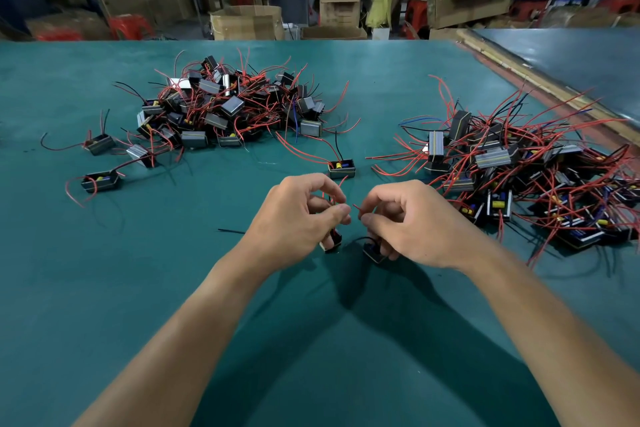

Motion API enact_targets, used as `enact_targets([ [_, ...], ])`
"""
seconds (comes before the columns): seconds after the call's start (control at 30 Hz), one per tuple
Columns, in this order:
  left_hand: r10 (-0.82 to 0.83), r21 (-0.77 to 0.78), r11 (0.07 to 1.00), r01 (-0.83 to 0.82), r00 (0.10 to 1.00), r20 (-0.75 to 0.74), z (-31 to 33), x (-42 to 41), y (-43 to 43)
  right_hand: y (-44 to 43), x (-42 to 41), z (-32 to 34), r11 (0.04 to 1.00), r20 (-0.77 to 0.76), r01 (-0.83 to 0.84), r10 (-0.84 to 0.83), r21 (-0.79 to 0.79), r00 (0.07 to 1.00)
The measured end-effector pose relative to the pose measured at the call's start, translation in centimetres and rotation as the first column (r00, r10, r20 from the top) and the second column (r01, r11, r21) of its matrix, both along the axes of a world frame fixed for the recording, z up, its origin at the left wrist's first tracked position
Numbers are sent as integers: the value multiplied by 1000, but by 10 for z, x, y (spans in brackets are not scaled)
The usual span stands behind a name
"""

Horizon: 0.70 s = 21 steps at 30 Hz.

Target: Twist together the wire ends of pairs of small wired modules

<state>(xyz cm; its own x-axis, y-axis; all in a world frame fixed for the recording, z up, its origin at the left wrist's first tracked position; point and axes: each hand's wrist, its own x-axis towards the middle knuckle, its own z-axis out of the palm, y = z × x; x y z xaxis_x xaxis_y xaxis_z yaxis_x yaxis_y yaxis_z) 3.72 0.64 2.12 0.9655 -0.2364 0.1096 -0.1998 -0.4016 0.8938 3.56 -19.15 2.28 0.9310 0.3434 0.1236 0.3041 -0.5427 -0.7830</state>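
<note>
1. The left hand (pixel 301 218) has thumb and forefinger closed on a red wire (pixel 341 183); a small black module (pixel 331 243) sits under its palm, low on the green surface (pixel 173 270)
2. The right hand (pixel 412 222) pinches a second red wire end (pixel 356 209), its lower fingers curled round another module (pixel 374 252)
3. The two wire tips are near each other but apart
4. A lone module (pixel 341 168) lies just beyond the hands, between a left pile (pixel 228 107) and a right pile (pixel 519 177)
5. Print on the cardboard boxes (pixel 338 7) behind is too blurred to read
</note>
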Motion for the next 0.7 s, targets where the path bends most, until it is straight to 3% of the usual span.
enact_targets([
  [0.17,6,-39,999,-6,1000,-16,3,-2,-3,0,-1,2,999,-19,16,-15,41,1000],
  [0.7,6,-207,978,-17,998,-55,12,-7,-9,3,-7,9,996,31,-45,48,-80,998],
])
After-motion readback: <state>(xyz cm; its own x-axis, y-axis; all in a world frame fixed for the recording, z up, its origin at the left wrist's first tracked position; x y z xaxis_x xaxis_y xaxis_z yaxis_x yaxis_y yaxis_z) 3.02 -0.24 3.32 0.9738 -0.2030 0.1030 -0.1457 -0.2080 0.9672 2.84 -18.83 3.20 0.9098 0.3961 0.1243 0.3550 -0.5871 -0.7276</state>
